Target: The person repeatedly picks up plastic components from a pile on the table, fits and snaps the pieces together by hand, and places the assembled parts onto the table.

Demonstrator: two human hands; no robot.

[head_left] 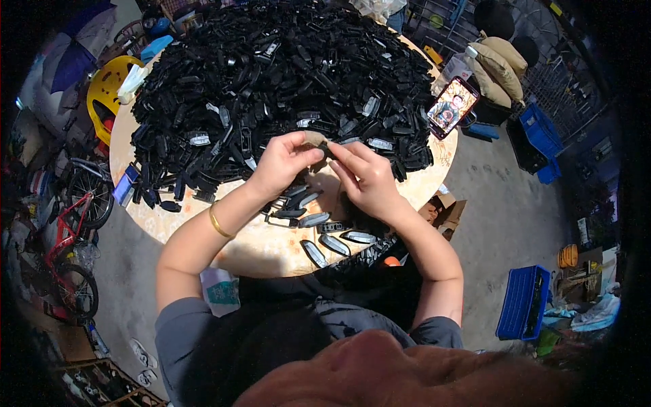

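While a small dark piece (324, 145), partly hidden, is pinched by the fingers (310, 159) of the left hand (279, 163) and of the right hand (373, 180), it is held above the worktop (251, 239). Just below the hands, elongated casings (314, 220) are laid out, some grey-faced. Beyond, most of the worktop is covered by a heap of black parts (271, 81), at whose right a lit phone (451, 105) is seen.

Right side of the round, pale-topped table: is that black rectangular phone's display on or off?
On. The black rectangular phone is lit, showing a bright, colourful picture with a person in it.
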